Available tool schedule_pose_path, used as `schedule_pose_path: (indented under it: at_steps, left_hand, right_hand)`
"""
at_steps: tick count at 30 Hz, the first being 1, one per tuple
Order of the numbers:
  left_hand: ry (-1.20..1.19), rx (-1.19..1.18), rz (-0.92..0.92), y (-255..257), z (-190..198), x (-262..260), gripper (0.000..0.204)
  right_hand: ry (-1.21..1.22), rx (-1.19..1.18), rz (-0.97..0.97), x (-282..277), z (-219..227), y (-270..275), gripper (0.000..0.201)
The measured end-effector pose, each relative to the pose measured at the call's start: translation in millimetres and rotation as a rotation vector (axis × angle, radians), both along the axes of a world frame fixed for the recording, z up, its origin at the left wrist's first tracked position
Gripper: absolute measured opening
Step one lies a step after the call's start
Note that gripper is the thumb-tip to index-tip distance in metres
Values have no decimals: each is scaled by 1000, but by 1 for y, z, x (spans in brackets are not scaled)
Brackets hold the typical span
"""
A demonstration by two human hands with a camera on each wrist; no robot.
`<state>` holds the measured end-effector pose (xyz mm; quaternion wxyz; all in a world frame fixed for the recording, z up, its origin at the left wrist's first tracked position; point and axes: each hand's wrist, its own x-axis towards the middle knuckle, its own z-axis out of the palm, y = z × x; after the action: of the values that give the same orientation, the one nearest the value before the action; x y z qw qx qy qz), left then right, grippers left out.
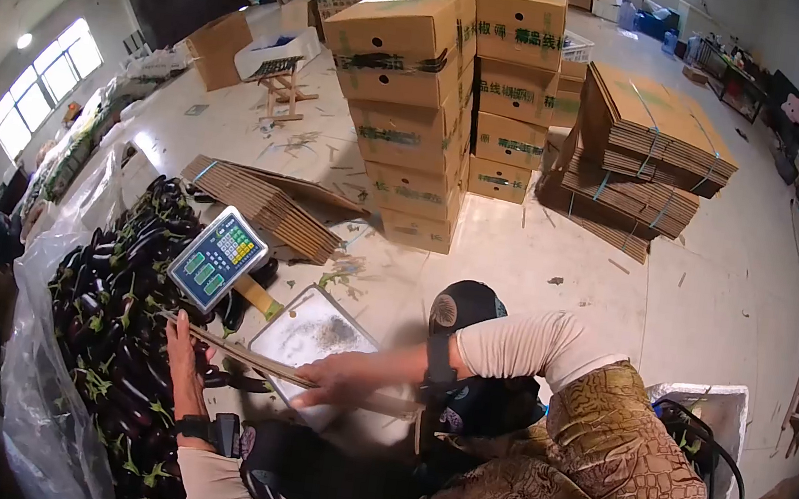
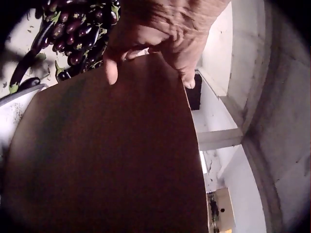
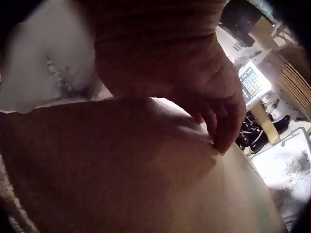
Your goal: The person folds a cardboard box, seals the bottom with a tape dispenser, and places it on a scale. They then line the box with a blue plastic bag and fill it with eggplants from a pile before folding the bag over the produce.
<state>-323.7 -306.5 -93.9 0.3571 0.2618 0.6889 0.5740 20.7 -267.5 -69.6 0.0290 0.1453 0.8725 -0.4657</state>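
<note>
Both hands hold a flattened cardboard box, which the head view shows nearly edge-on above the weighing scale's tray. My left hand grips its far left end; in the left wrist view, finger and thumb come over the edge of the brown board. Slightly blurred in the head view, my right hand holds the nearer end. In the right wrist view its fingers bend over the board's edge. The scale's display stands just beyond the board.
A large heap of eggplants on plastic sheeting lies to the left. Bundled flat cartons lie behind the scale. Tall stacks of closed boxes and more tied flat cartons stand ahead. A white crate is at the right.
</note>
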Motion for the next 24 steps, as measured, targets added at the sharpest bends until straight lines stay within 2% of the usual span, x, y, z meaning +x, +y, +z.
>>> schedule_pose_path:
  at_steps: [2, 3, 6, 7, 8, 10, 11, 12, 13, 14, 15, 16, 17, 18, 19, 20, 22, 24]
  left_hand:
    - [-36, 77, 26, -2, -1, 4, 83]
    - [-31, 104, 36, -4, -4, 4, 84]
    - [-63, 120, -14, -14, -8, -6, 77]
    - [-54, 109, 32, -18, -11, -10, 71]
    - [-77, 137, 22, -22, -11, -10, 67]
    - [-62, 158, 6, -29, -4, -7, 58]
    - [-35, 148, 11, -33, 3, -5, 35]
    - [26, 113, -19, -37, 4, -10, 33]
    - [103, 91, 29, -38, 17, -1, 31]
    - [174, 33, 40, -38, 28, 6, 30]
    - [302, 2, 18, -38, 29, 1, 36]
    - [370, 99, -31, -34, 22, -10, 44]
    - [538, 45, -105, -35, 35, -10, 50]
    - [665, 42, -172, -38, 62, 9, 51]
    - [610, 26, -219, -38, 72, 16, 51]
    - [606, 6, -195, -38, 67, 17, 51]
    - [873, -172, -310, -35, 50, 14, 60]
    - [609, 41, -254, -31, 29, 22, 71]
  right_hand:
    - [75, -185, -154, -5, -6, 3, 79]
    - [-15, -164, -98, 1, 12, 7, 80]
    - [-60, -251, -53, 2, 10, 16, 76]
    - [61, -198, -51, 5, 4, 19, 72]
    - [59, -206, -38, 5, 2, 21, 72]
    - [111, -28, -107, 1, -1, 26, 55]
    - [211, 144, -151, -3, -10, 33, 41]
    - [315, 304, -189, -9, -18, 42, 30]
    - [363, 562, -143, -11, -15, 56, 21]
    - [277, 696, -205, -18, -17, 72, 21]
    - [230, 782, -132, -15, 8, 84, 26]
    - [186, 564, -326, -21, 22, 95, 38]
    - [241, 561, -379, -18, 43, 98, 38]
    - [212, 585, -389, -19, 42, 115, 38]
    - [166, 558, -409, -20, 37, 129, 38]
    - [128, 578, -404, -20, 42, 134, 38]
    - [24, 573, -391, -25, 39, 134, 35]
    - [86, 592, -373, -29, 26, 133, 33]
